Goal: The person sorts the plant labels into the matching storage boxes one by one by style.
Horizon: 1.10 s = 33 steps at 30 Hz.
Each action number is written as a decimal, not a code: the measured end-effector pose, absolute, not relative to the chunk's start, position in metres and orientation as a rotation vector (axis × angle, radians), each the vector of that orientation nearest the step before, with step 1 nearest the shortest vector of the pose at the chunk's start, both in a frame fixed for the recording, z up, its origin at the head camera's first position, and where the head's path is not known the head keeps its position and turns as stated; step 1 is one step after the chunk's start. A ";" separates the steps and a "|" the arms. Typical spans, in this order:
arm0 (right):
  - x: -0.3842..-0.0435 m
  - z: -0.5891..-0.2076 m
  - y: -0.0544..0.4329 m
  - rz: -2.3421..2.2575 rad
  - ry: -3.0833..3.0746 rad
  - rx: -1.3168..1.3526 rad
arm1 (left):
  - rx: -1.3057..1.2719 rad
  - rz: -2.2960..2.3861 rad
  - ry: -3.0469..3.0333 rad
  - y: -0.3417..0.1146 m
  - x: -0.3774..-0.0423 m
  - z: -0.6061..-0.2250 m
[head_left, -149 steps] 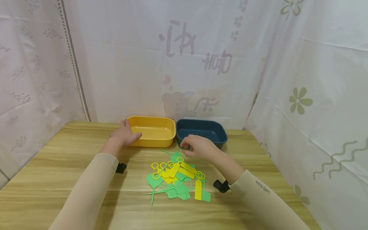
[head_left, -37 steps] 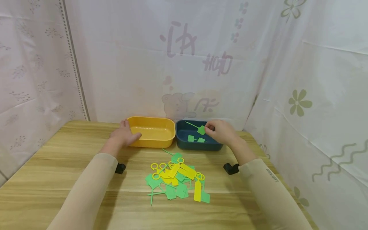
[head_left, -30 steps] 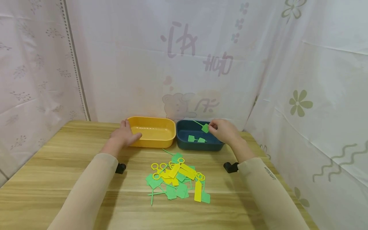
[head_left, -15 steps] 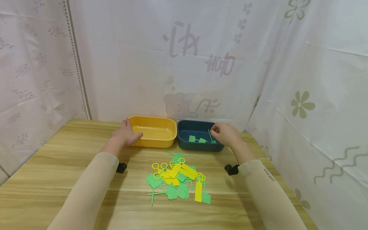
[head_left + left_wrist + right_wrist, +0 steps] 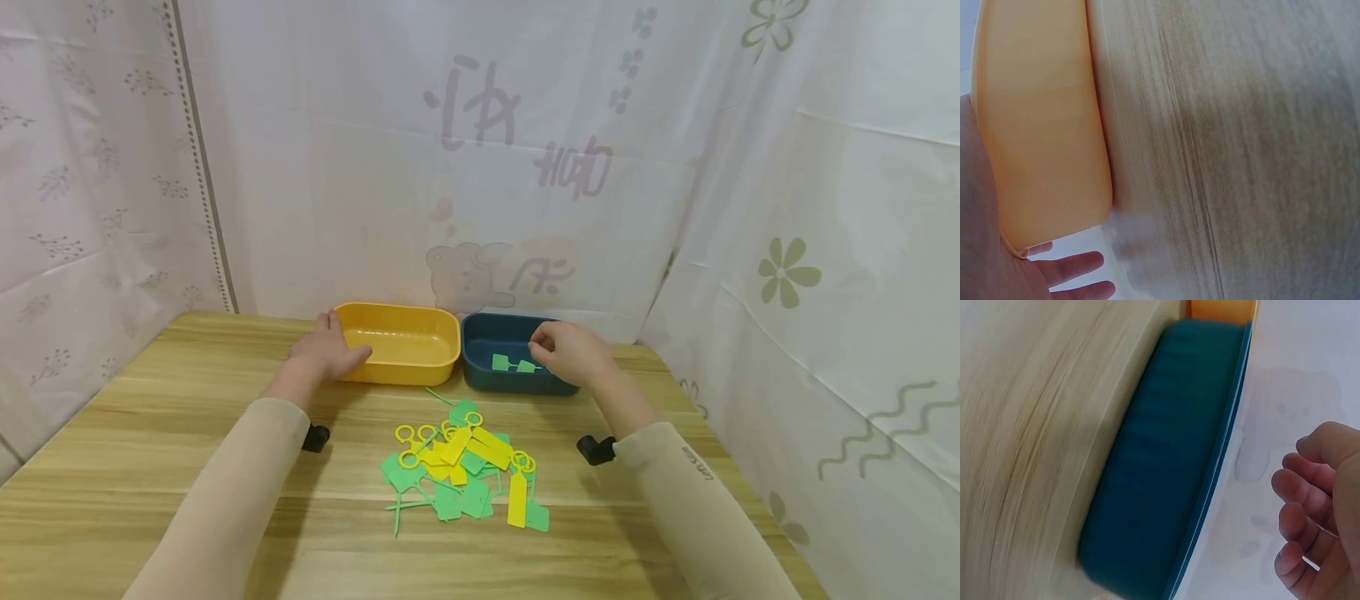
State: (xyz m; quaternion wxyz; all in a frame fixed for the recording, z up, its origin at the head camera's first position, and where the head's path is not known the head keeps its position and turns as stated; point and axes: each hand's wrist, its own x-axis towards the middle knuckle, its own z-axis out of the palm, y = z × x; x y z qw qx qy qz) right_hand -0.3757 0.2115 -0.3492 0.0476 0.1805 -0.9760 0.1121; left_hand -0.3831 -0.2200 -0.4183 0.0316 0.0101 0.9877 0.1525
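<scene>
My left hand (image 5: 324, 348) rests on the left end of the yellow bin (image 5: 397, 373), its thumb over the front rim. In the left wrist view its fingers (image 5: 1072, 269) stretch out straight past the bin's end. My right hand (image 5: 573, 354) hovers over the right part of the dark blue bin (image 5: 510, 381). Its fingers (image 5: 1300, 487) are loosely bent with nothing between them in the right wrist view. Green plant labels (image 5: 501, 362) lie in the blue bin; the hand and front wall hide the bin's right part.
In front of the bins lies a pile of green plant labels (image 5: 447, 502) with pointed stems and yellow ring tags (image 5: 517, 498) on the wooden table (image 5: 337, 550). A printed curtain (image 5: 337, 167) hangs close behind the bins. The two bins stand side by side.
Since five seconds ago, green labels have come into the blue bin. Half a second ago my right hand pinched one by its stem there; it has let go and shifted slightly left. Left hand unmoved.
</scene>
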 end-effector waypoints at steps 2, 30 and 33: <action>-0.373 -0.349 0.205 0.339 -2.964 0.592 | 0.030 0.466 3.041 -0.220 -0.383 -0.419; -0.340 -0.379 0.128 0.086 -2.911 0.929 | 0.032 0.477 3.003 -0.220 -0.380 -0.412; -0.338 -0.384 0.127 0.097 -2.952 0.912 | 0.043 0.477 3.002 -0.219 -0.381 -0.413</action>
